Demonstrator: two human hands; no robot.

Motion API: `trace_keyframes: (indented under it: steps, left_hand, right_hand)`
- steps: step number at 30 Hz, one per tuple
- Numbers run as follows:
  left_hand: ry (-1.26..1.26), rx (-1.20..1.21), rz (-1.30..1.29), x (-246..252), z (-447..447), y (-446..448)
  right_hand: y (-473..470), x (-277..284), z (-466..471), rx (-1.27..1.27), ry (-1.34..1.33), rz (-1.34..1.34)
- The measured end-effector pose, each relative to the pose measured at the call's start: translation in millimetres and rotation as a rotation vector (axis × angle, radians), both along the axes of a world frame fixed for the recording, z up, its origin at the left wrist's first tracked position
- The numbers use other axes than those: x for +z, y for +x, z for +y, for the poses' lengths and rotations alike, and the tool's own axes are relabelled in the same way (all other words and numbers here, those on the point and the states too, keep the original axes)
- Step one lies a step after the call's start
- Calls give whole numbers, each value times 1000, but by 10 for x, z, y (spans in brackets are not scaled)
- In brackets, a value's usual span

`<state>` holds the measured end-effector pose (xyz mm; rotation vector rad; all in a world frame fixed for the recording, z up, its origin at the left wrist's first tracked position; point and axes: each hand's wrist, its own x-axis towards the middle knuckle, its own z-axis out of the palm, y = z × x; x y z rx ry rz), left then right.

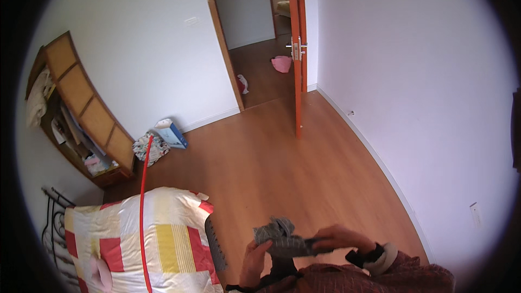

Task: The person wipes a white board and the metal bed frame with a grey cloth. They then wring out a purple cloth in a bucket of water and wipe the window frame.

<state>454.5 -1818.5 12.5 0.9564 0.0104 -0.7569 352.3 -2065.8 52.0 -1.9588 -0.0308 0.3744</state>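
A grey checked cloth (pixel 285 244), bunched at one end, is held up in front of my body over the floor. My left hand (pixel 253 261) grips its left part, with the thumb lying on the fabric. At the other end, the fingers of my right hand (pixel 344 238) close on a darker part of the same cloth. The lower side of the cloth and some fingertips are hidden, so I cannot tell what kind of garment or cover it is.
To the left lies a bed with a patchwork cover (pixel 167 248), crossed by a long red pole or cord (pixel 142 211). Beyond stand an open wardrobe (pixel 87 103), a patterned bag (pixel 150 148) and a blue box (pixel 173 134). The orange door (pixel 296 89) stands ajar; a wall (pixel 407 89) rises on the right.
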Motion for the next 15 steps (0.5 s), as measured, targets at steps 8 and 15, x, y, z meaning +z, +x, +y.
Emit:
trace_keyframes:
  steps: [8, 15]
  left_hand:
    - [-34, -39, -135, 138, -405, 1693]
    - [75, -259, -167, 80, -868, 2487]
  right_hand:
    - [1278, 976, -550, -531, -189, -617]
    - [1786, 1550, -1114, -1064, 176, -742]
